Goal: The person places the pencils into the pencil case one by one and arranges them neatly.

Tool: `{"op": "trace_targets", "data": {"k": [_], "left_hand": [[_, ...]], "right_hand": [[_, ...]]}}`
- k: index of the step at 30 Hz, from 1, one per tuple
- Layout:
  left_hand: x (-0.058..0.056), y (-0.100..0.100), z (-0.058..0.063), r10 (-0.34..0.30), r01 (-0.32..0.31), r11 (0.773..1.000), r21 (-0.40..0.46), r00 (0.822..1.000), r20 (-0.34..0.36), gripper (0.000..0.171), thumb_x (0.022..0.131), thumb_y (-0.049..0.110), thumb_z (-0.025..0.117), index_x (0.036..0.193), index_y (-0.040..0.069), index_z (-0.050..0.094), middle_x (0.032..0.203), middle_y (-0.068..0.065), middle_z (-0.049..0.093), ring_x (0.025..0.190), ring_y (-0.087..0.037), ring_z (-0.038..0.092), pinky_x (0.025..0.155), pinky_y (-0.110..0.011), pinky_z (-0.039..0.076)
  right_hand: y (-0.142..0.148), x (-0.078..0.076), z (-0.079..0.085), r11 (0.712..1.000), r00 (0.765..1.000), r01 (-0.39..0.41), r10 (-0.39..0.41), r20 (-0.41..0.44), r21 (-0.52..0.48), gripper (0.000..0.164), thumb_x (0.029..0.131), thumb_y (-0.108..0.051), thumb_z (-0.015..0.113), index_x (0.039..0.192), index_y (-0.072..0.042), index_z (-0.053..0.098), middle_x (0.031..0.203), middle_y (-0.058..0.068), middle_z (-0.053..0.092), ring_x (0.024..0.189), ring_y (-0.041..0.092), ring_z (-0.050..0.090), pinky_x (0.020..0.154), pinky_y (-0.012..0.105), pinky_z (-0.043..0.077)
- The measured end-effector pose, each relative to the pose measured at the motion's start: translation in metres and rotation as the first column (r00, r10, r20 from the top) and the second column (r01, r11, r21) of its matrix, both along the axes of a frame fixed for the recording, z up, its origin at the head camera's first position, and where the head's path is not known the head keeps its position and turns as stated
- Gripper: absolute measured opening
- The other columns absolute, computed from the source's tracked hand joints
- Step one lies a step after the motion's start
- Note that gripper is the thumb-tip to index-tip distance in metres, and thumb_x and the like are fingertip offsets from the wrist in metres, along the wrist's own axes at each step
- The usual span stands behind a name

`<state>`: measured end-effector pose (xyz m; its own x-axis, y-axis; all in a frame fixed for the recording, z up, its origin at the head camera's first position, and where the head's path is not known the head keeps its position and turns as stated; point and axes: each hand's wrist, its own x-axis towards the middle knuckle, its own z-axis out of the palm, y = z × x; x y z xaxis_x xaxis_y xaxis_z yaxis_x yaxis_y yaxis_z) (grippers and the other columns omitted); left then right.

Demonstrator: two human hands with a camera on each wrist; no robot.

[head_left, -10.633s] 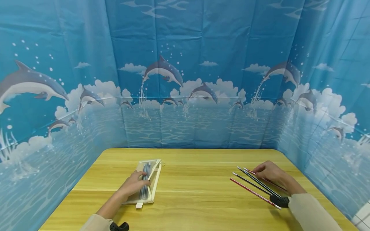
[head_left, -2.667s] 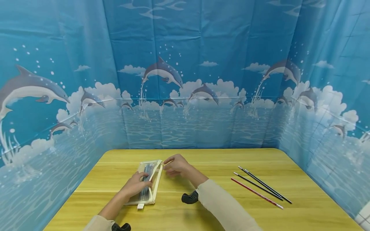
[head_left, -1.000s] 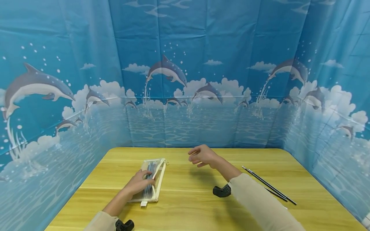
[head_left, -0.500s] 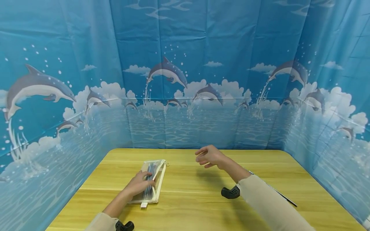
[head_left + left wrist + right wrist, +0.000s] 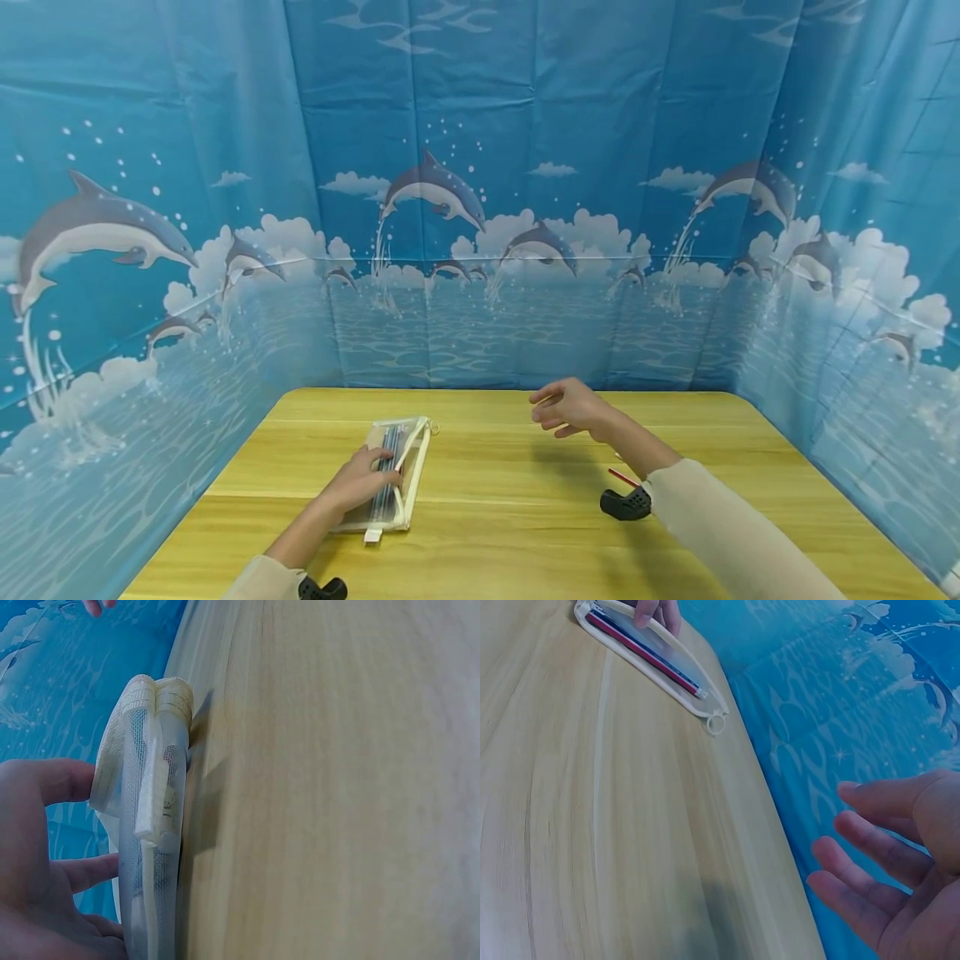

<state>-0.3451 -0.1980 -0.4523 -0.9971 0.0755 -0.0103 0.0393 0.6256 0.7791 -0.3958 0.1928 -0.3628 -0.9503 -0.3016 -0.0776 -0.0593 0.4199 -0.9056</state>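
A clear mesh zip pencil pouch [image 5: 415,483] with a cream edge lies on the left of the table, its mouth gaping to the right. My left hand [image 5: 356,483] holds it, thumb at the lifted edge of the opening and fingers over the top layer. Red and dark pencils [image 5: 649,656] lie inside, seen in the right wrist view. My right hand [image 5: 573,408] hovers above the table right of the pouch, its fingers loosely spread with nothing in them. Past it, a red pencil [image 5: 622,477] shows only its end; my right forearm hides the rest.
The yellow wood-grain table [image 5: 495,533] carries the pouch and the loose pencils. A blue curtain printed with dolphins [image 5: 480,325] hangs behind the table and along both sides.
Earlier my right hand took a red pencil from the loose ones and brought it to the pouch. It has since moved away rightward, without the pencil. My left hand has stayed on the pouch.
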Motion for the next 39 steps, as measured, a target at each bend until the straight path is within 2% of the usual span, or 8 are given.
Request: {"op": "trace_targets", "data": {"k": [19,33,39], "left_hand": [[0.004,0.0,0.004,-0.006,0.006,1.0,0.0,1.0,-0.001,0.063,0.087,0.027,0.075,0.142,0.002,0.059,0.161,-0.039,0.017,0.146,-0.059,0.018,0.109,-0.074,0.026],[0.003,0.0,0.002,-0.009,0.009,1.0,-0.001,1.0,-0.002,0.061,0.087,0.026,0.075,0.141,0.002,0.06,0.161,-0.039,0.017,0.146,-0.059,0.018,0.109,-0.074,0.026],[0.001,0.0,0.001,-0.01,0.01,1.0,-0.002,1.0,-0.001,0.062,0.087,0.027,0.075,0.142,0.002,0.06,0.161,-0.039,0.017,0.146,-0.06,0.018,0.109,-0.075,0.026]], "right_hand": [[0.044,0.009,-0.001,1.0,1.0,0.007,-0.007,-0.003,0.0,0.044,0.099,-0.013,0.071,0.138,0.003,0.061,0.123,0.017,0.069,0.109,0.035,0.069,0.09,0.053,0.057],[0.08,0.015,-0.014,1.0,1.0,0.02,-0.02,0.0,-0.003,0.048,0.099,-0.013,0.071,0.141,0.006,0.056,0.125,0.02,0.067,0.118,0.045,0.063,0.094,0.057,0.054],[0.096,0.014,-0.021,0.998,0.999,0.054,-0.054,0.004,0.013,0.048,0.099,-0.013,0.071,0.141,0.006,0.056,0.126,0.02,0.066,0.119,0.046,0.062,0.093,0.055,0.055]]}}
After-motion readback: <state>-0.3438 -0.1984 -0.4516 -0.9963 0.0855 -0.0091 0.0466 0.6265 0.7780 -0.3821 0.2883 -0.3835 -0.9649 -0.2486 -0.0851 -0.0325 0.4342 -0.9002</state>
